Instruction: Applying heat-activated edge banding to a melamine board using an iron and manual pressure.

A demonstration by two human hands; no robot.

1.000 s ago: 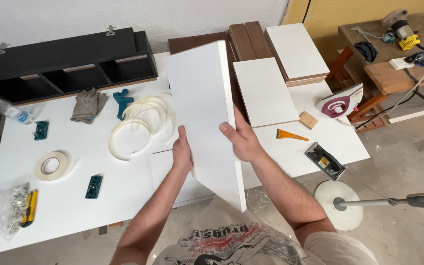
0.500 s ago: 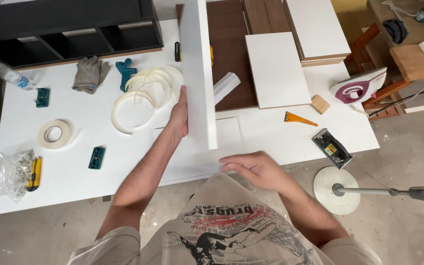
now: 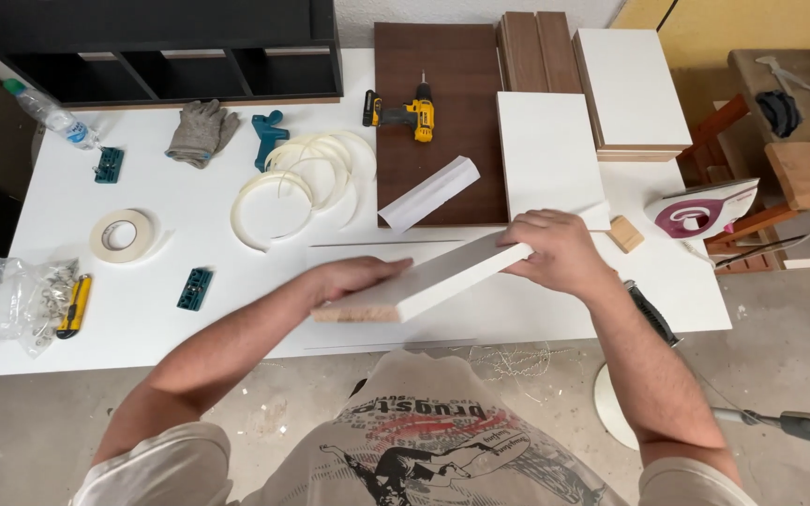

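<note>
Evidently stiff and fairly heavy, the board [image 3: 424, 286] is clasped at both ends by left hand [image 3: 353, 278] and right hand [image 3: 555, 251], fingers wrapped over its edges.

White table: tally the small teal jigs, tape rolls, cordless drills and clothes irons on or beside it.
Teal jigs: 3
Tape rolls: 1
Cordless drills: 1
Clothes irons: 1
Total: 6
</note>
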